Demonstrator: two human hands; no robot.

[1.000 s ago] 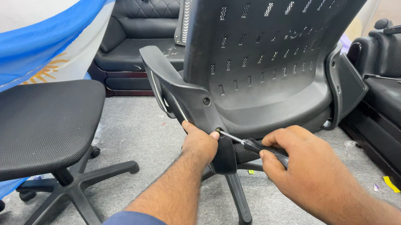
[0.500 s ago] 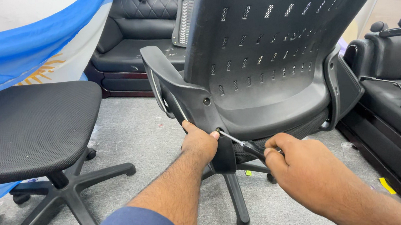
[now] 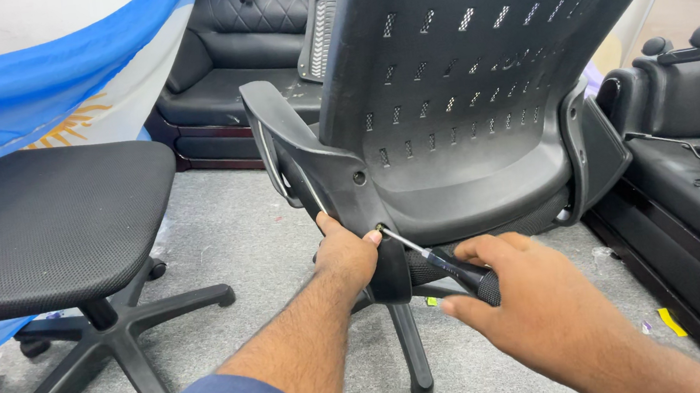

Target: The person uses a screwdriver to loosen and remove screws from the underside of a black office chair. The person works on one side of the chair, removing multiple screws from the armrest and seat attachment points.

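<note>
Right hand [image 3: 525, 304] — fingers wrapped round the black handle of a screwdriver [image 3: 436, 261], its tip set in a lower screw hole of the black office chair [image 3: 462, 105]. Left hand [image 3: 346, 254] — fingers closed on the armrest bracket [image 3: 311, 161], thumb beside the tip. Floor [image 3: 232, 236]: grey carpet, scattered scraps. Second mesh-seat chair [image 3: 45, 222] left, under a blue and white flag [image 3: 47, 82]; black leather sofa [image 3: 245, 50] behind; another dark seat [image 3: 696, 148] right.
</note>
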